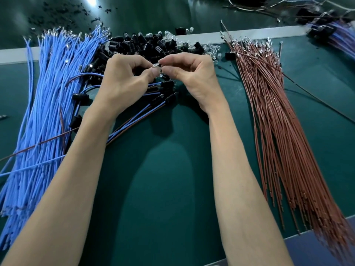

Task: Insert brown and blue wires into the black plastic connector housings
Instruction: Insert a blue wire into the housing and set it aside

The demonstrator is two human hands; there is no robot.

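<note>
Where the two hands meet, just on the near side of the pile of black housings (146, 45), each grip is pinched narrow. The left hand (123, 79) and the right hand (192, 77) both hold one small part (156, 66) between thumb and fingertips. It is dark with a glint of metal, and too small for me to tell more. Under the hands, nearer than the pile, lie several wired housings (165, 89), each trailing a blue and a brown wire across the green tabletop (163, 169). A thick spread of blue wires (48, 112) lies to the left of the pile, its far ends touching the housings. The brown wires (284, 131) fan out to the right of the pile, apart from it. Small clear bulbs (209, 48) are scattered along the pile's right edge.
</note>
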